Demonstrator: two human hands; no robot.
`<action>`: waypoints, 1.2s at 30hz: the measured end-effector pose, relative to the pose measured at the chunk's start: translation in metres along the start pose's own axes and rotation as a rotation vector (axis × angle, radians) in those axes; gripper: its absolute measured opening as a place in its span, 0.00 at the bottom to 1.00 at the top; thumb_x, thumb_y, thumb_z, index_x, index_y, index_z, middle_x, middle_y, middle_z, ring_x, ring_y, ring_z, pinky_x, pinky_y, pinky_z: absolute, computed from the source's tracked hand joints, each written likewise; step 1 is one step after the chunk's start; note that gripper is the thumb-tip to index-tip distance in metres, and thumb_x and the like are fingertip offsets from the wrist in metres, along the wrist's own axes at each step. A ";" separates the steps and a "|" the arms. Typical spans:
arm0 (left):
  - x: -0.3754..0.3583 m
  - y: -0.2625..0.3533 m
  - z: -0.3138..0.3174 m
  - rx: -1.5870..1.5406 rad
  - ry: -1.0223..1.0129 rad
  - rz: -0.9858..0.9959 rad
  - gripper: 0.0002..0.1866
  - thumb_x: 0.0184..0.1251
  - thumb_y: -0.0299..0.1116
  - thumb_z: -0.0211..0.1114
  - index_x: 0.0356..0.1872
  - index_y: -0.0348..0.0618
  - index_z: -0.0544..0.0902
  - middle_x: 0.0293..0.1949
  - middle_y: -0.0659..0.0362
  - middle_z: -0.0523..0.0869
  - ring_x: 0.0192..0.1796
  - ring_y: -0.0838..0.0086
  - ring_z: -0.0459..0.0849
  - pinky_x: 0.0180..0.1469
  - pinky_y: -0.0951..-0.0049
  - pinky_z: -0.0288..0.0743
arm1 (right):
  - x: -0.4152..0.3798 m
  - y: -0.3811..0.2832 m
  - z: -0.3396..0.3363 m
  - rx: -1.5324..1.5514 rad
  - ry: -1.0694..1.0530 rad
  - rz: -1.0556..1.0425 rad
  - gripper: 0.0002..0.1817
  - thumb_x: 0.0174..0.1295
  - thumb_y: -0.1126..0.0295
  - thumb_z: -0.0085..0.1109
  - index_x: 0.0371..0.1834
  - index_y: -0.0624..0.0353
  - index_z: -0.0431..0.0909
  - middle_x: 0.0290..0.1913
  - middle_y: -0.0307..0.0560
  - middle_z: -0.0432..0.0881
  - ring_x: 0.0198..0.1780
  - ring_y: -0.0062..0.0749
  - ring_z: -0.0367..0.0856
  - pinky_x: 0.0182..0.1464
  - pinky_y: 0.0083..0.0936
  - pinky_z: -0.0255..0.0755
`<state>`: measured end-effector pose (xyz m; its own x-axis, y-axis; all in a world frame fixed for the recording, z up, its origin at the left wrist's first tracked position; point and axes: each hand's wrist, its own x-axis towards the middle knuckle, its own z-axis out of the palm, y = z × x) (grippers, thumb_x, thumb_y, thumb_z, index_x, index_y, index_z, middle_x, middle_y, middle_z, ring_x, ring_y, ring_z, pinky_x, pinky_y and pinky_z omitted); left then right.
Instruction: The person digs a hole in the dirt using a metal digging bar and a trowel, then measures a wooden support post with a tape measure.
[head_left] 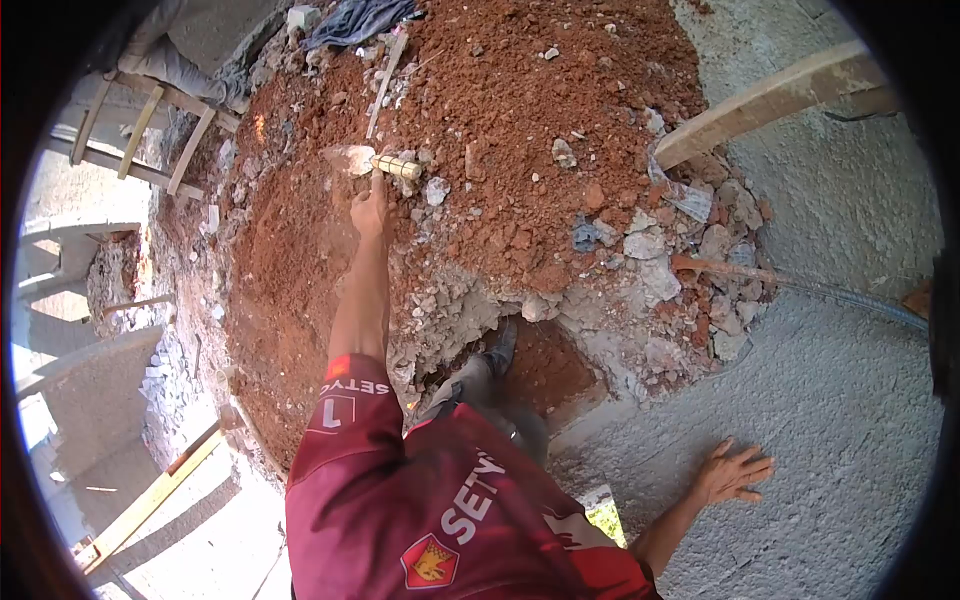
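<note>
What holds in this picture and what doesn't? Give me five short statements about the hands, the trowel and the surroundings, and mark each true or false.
1. The left hand reaches out to the trowel. True.
2. The right hand is clenched in a fist. False: its fingers are spread over the rough grey surface.
3. The trowel's handle is pale with dark bands. True.
4. The shirt is plain blue. False: it is dark red with white lettering.
5. A wooden beam slants across the upper right of the view. True.
</note>
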<state>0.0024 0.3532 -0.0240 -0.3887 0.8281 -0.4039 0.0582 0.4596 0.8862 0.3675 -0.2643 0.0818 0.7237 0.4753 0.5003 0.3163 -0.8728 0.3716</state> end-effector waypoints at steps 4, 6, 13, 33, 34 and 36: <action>0.048 -0.007 0.050 0.023 -0.185 -0.171 0.23 0.55 0.43 0.73 0.35 0.29 0.78 0.23 0.54 0.80 0.17 0.70 0.75 0.16 0.72 0.65 | 0.022 -0.027 -0.037 -0.484 -0.597 0.147 0.34 0.67 0.39 0.39 0.68 0.48 0.66 0.77 0.52 0.47 0.78 0.46 0.39 0.66 0.71 0.23; 0.021 0.019 0.060 0.024 -0.163 -0.217 0.14 0.55 0.33 0.72 0.29 0.33 0.77 0.23 0.55 0.79 0.19 0.69 0.76 0.19 0.73 0.68 | 0.024 -0.028 -0.041 -0.458 -0.615 0.154 0.33 0.66 0.40 0.42 0.68 0.48 0.66 0.76 0.52 0.50 0.77 0.48 0.40 0.66 0.71 0.23; -0.062 0.042 0.015 -0.162 -0.073 -0.011 0.12 0.64 0.36 0.57 0.33 0.36 0.71 0.21 0.59 0.69 0.18 0.73 0.67 0.21 0.62 0.76 | 0.001 -0.036 -0.021 -0.035 -0.255 0.160 0.24 0.64 0.49 0.55 0.56 0.53 0.78 0.66 0.51 0.68 0.70 0.51 0.58 0.65 0.65 0.43; -0.268 -0.323 -0.115 1.335 -1.756 0.349 0.34 0.65 0.48 0.60 0.67 0.41 0.63 0.54 0.41 0.71 0.60 0.46 0.69 0.63 0.57 0.64 | -0.387 -0.255 0.047 1.040 -1.245 1.170 0.14 0.63 0.61 0.62 0.42 0.58 0.73 0.27 0.45 0.78 0.30 0.31 0.79 0.31 0.29 0.74; -0.247 -0.359 -0.116 1.346 -1.627 0.403 0.33 0.64 0.50 0.61 0.65 0.40 0.66 0.54 0.39 0.72 0.60 0.45 0.69 0.61 0.56 0.65 | -0.406 -0.250 0.072 0.845 -1.371 1.068 0.16 0.64 0.58 0.59 0.45 0.59 0.74 0.28 0.49 0.79 0.31 0.41 0.80 0.33 0.37 0.74; -0.219 -0.405 -0.101 1.396 -1.449 0.428 0.34 0.64 0.51 0.61 0.62 0.34 0.68 0.51 0.38 0.75 0.58 0.46 0.70 0.59 0.54 0.67 | -0.436 -0.250 0.114 0.641 -1.513 0.980 0.19 0.64 0.56 0.57 0.49 0.60 0.74 0.28 0.54 0.79 0.32 0.51 0.81 0.35 0.44 0.74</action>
<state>-0.0289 -0.0464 -0.2713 0.6519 0.2008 -0.7313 0.7132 -0.4900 0.5013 0.0426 -0.2658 -0.3187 0.5037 -0.3081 -0.8070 -0.5854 -0.8087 -0.0566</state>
